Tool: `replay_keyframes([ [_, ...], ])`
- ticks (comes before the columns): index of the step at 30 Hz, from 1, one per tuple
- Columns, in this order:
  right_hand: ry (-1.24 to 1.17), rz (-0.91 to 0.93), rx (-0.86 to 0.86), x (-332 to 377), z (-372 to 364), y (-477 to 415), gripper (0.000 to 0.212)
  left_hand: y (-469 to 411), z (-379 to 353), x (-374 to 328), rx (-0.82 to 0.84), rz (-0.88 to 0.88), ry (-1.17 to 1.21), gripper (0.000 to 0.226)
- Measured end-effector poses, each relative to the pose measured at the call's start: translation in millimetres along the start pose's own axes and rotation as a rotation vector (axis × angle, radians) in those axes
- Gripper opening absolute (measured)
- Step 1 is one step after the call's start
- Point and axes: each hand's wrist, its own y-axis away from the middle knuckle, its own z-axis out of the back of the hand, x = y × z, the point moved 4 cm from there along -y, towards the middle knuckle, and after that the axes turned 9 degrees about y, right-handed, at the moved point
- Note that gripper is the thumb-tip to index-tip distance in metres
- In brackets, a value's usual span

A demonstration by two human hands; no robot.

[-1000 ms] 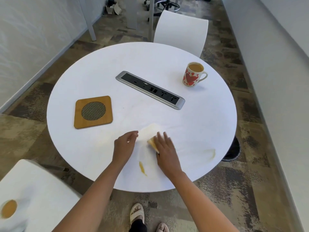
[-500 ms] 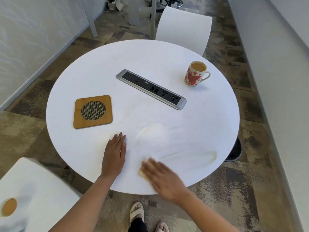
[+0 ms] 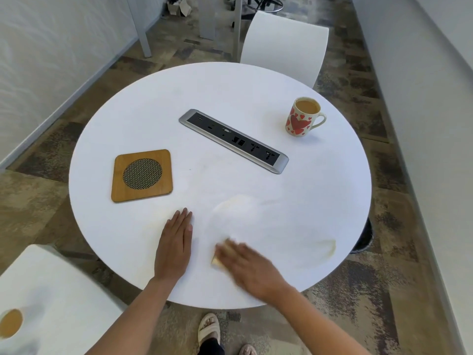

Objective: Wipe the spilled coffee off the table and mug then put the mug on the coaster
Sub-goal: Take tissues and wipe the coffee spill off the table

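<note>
Head view: right hand (image 3: 252,271) is wiping with a soft wad (image 3: 215,261), grip unreadable.
Left hand (image 3: 175,245) is lying flat; full, fragile far-right mug (image 3: 300,119) is wanting a handle hold.

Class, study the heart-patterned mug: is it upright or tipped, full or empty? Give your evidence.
Upright and nearly full. The mug stands on its base on the table, opening upward, with light-brown coffee close to its rim.
</note>
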Motion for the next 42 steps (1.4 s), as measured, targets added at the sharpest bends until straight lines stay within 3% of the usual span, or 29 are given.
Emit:
replay_keyframes([
  [7, -0.307, -0.836, -0.068, -119, -11, -41, 0.052, -15, 3, 1, 0.001, -0.023, -0.016, 0.051],
  [9, -0.328, -0.907, -0.094, -108, -8, -65, 0.054, -17, 2, 2, 0.004, -0.03, -0.031, 0.05],
  [11, -0.336, -0.766, -0.107, -77, -4, -92, 0.056, -17, 2, 3, -0.004, -0.035, -0.036, 0.05],
  [17, -0.33, -0.088, -0.111, 32, 11, -103, 0.045, -17, 5, 4, -0.042, -0.005, 0.089, 0.06],
  [22, -0.162, 0.138, -0.155, 23, 10, -72, 0.039, -17, 4, 4, -0.03, 0.009, 0.078, 0.053],
  [24, -0.174, 0.094, -0.209, 3, 10, -80, 0.036, -17, 4, 3, -0.025, 0.003, 0.047, 0.053],
  [29, -0.295, -0.455, -0.177, -76, 11, -101, 0.045, -16, 2, 1, 0.021, -0.03, -0.062, 0.063],
  [31, -0.368, -0.595, -0.179, -80, 11, -107, 0.045, -16, 2, 2, 0.024, -0.029, -0.071, 0.064],
  [33, -0.363, -0.536, -0.208, -57, 15, -115, 0.044, -17, 2, 1, 0.021, -0.025, -0.059, 0.064],
  [38, -0.382, -0.038, -0.229, 26, 18, -100, 0.035, -16, 4, 3, 0.01, -0.02, 0.0, 0.065],
  [40, -0.335, -0.009, -0.243, 12, 17, -98, 0.034, -16, 3, 3, 0.012, -0.024, -0.008, 0.065],
  [42, -0.303, -0.104, -0.207, -16, 16, -102, 0.042, -16, 3, 3, 0.015, -0.025, -0.026, 0.065],
])
